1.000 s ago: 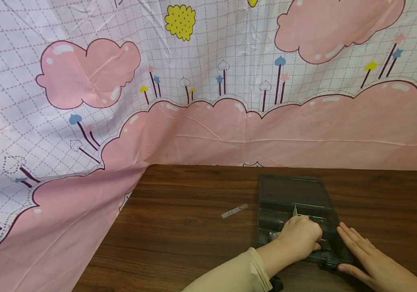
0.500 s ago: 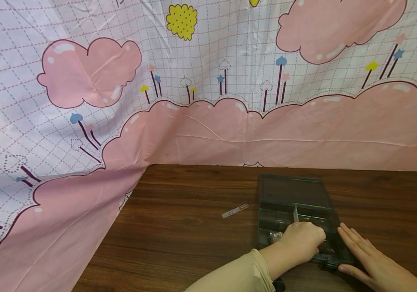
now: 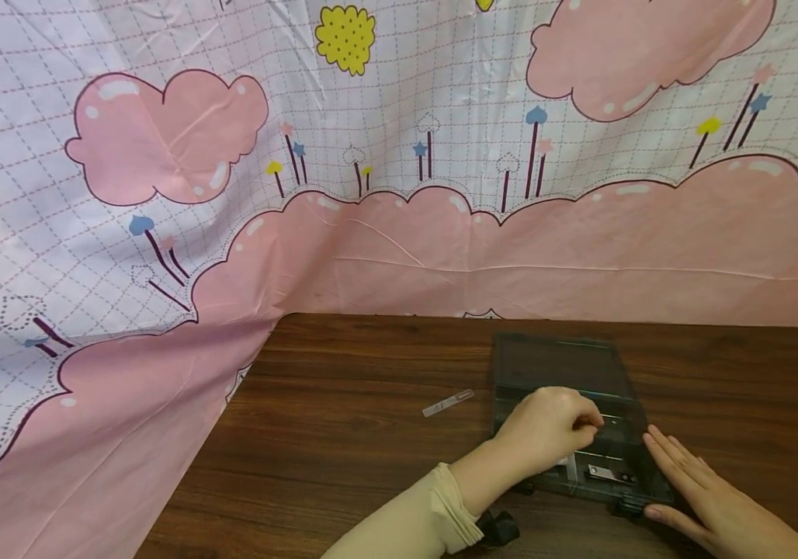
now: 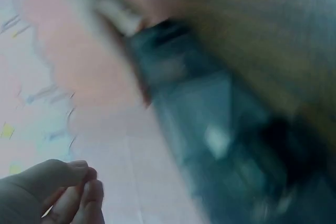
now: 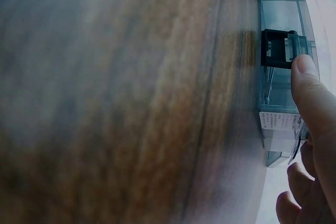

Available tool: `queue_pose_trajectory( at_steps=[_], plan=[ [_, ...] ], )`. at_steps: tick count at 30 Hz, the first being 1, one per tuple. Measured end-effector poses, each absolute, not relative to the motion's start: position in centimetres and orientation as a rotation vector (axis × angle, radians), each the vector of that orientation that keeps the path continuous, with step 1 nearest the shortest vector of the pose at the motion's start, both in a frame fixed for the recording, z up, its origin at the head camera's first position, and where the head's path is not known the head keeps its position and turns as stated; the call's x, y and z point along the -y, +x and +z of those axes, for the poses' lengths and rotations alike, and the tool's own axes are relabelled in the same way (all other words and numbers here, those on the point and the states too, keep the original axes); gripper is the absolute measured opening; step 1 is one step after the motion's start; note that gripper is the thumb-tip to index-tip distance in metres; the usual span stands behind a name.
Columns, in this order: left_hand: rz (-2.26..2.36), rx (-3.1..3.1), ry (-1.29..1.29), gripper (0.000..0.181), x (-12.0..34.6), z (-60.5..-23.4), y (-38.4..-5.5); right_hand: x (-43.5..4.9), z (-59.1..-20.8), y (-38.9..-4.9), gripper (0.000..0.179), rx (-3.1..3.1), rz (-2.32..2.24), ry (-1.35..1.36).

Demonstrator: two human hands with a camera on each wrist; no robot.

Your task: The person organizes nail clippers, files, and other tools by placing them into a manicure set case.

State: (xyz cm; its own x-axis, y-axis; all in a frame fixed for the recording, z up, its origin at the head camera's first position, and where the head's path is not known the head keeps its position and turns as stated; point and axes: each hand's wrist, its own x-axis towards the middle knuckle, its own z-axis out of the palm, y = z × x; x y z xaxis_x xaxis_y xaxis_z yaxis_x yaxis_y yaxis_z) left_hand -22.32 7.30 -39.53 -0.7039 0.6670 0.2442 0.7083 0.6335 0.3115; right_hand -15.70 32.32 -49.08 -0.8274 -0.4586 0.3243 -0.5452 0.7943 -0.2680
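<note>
My left hand [image 3: 553,427] is over the dark see-through plastic box [image 3: 560,361], its fingers loosely curled. In the left wrist view the thumb and fingertips [image 4: 79,166] come close together with nothing visible between them. A small flat oblong piece [image 3: 608,473], silver with a dark end, lies in the near right compartment. Left of it is a pale divider [image 3: 571,470]. My right hand [image 3: 709,497] rests against the box's right side, fingers straight. Its thumb touches the box by the black latch [image 5: 277,48]. My left hand hides the middle and left compartments.
A small clear plastic strip [image 3: 448,403] lies on the brown wooden table [image 3: 336,435], left of the box. A white printed label [image 5: 281,120] is on the box's front. Behind the table hangs a pink and white patterned cloth [image 3: 399,248].
My left hand has lifted out of the right compartment and moved back and left. The silver and dark piece there is now in sight. My right hand has stayed in place.
</note>
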Motion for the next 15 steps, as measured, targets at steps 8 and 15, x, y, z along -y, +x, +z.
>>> queue_pose_trajectory(
  at_steps=[8,15],
  plan=[
    [-1.408,2.532,-0.92,0.011,0.6,-38.2,-24.9,-32.0,-48.6,-15.5,0.094,2.818,0.56,0.738],
    [-1.507,2.556,-0.67,0.009,4.3,-40.8,-27.4,-32.1,-48.6,-15.5,0.093,2.832,0.549,0.73]
  ],
)
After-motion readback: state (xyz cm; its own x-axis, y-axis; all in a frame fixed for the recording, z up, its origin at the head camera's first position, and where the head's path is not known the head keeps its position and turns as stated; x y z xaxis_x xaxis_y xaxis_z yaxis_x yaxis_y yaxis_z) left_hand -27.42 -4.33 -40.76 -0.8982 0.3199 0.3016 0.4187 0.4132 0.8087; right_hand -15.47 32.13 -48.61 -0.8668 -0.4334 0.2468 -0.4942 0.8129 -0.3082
